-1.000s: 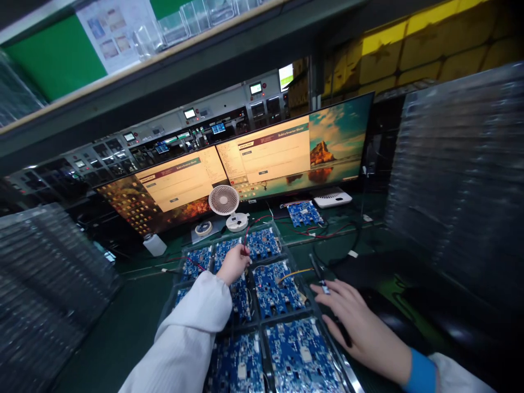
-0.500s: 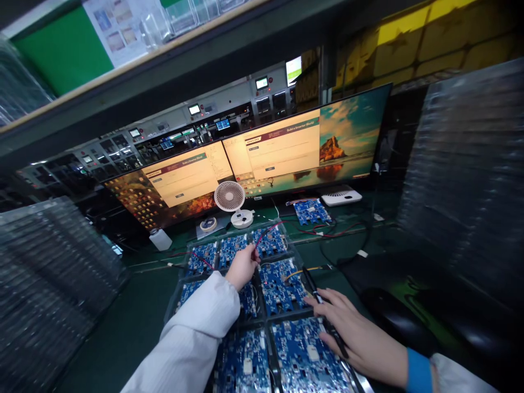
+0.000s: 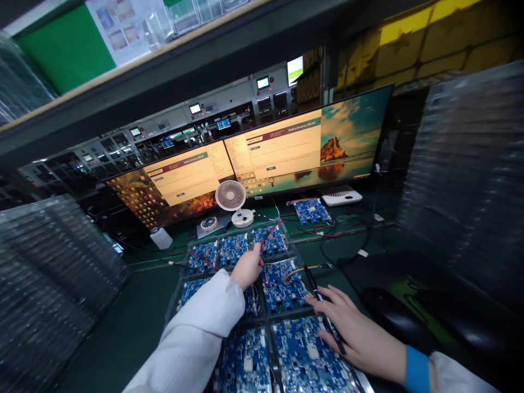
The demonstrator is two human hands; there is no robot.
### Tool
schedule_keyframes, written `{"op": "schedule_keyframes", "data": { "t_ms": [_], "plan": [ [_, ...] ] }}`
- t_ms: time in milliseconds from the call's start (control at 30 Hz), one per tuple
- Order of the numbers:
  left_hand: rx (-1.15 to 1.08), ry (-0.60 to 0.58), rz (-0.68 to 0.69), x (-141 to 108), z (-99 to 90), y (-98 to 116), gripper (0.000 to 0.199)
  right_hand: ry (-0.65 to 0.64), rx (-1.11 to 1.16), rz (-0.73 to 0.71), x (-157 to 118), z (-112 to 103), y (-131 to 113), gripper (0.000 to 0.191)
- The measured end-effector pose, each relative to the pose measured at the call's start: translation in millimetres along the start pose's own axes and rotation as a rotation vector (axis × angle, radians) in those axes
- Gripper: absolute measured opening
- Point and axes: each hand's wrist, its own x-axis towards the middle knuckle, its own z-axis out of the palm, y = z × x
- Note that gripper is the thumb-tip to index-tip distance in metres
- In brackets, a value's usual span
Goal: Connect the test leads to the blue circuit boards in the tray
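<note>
On the green tabletop (image 3: 123, 327) lies a clear tray (image 3: 282, 314) of blue circuit boards (image 3: 282, 286); left hand (image 3: 248, 268) reaches to the far boards, fingers pinching a red wire (image 3: 270, 229); right hand (image 3: 354, 333) rests at the tray's near right, fingers grasping a black pen-like tool (image 3: 321, 305); two monitors (image 3: 266, 158) stand beyond.

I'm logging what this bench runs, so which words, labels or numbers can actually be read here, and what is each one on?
"Build a Smarter World": maroon header of the window on the right monitor.
The same header on the left monitor: looks alike, too small to confirm.
Window body text on both monitors: too small.
Sheet of pictures on the upper shelf: blurred.
Small displays on the grey machines behind: unreadable.
Blue circuit boards: markings too small.
</note>
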Motion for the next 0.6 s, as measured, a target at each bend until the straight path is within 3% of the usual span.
{"op": "schedule_keyframes", "data": {
  "t_ms": [167,333,467,600],
  "plan": [
    [0.017,-0.008,-0.022,2,-0.2,4,0.07,-0.008,0.052,-0.001,1,-1,1,0.041],
    [-0.095,0.122,-0.08,-12,-5.3,8,0.083,0.029,0.107,-0.051,3,-14,-3,0.028],
    [-0.134,0.174,-0.08,-61,-13.7,25,0.083,0.159,0.046,-0.117,1,-32,0,0.022],
    [-0.219,0.156,0.005,-145,-9.5,48,0.056,0.27,-0.144,-0.129,-20,-58,40,0.024]
  ]
}}
